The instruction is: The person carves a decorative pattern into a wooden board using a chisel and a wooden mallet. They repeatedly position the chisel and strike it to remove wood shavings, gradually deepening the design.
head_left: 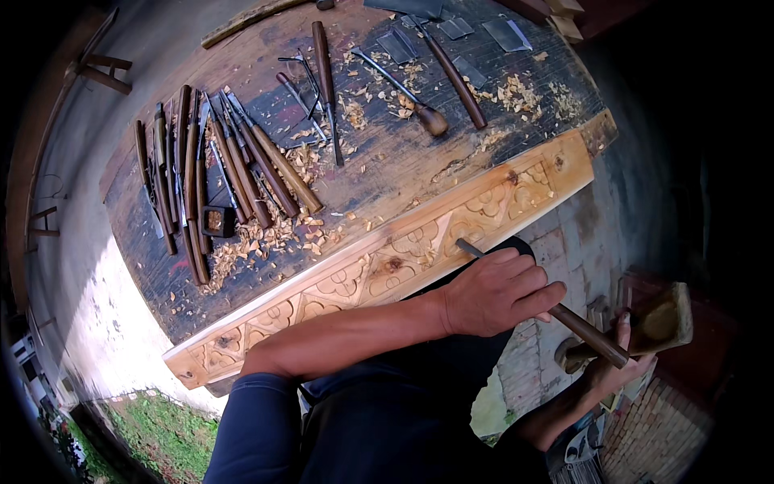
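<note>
My left hand (504, 294) is closed around a long chisel (592, 335) with a dark wooden handle; its metal tip touches the carved pale wooden board (387, 250) along the bench edge. The board bears a repeating relief of rounded shapes and diagonal bands. At the lower right, my right hand (613, 363) holds a worn wooden mallet (669, 319) beside the end of the chisel handle. My left forearm crosses in front of the board's lower left part.
The dark, worn bench (242, 64) holds several wooden-handled carving tools (193, 177), a small square block (218, 222), wood shavings (520, 97) and grey flat pieces (508, 36). A wooden stool (105, 73) stands at far left; paving (544, 258) shows below the board, grass (161, 423) lower left.
</note>
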The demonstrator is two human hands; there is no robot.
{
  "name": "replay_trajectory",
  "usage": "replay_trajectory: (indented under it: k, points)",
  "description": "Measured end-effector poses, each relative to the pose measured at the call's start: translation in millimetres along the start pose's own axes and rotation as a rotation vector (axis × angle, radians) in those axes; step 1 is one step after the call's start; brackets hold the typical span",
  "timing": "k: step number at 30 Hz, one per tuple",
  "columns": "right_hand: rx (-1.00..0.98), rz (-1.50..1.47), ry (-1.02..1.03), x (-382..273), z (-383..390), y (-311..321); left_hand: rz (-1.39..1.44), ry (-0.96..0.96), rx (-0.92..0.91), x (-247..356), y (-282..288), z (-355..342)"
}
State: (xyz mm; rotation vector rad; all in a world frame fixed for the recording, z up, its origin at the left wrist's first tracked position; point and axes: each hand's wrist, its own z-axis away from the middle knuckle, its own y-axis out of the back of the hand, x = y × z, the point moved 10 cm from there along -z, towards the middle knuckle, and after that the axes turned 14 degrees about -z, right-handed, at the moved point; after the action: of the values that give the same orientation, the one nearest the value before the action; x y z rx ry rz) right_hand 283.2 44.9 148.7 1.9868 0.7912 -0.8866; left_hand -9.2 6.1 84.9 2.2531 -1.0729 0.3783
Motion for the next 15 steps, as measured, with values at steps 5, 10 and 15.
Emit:
replay_trajectory:
  k: [5, 10, 15]
  points:
    - [0.009, -0.119, 0.017, -7.7, 3.2, -6.5, 0.04, -0.002, 0.032, 1.0, -2.8, 5.2]
    - [0.005, -0.171, -0.01, -3.2, 6.9, -1.4, 0.049, -0.007, 0.059, 1.6, -3.5, 7.1]
    - [-0.006, -0.209, 0.005, -3.0, 9.2, -3.3, 0.049, 0.003, 0.067, -1.3, -3.0, 5.6]
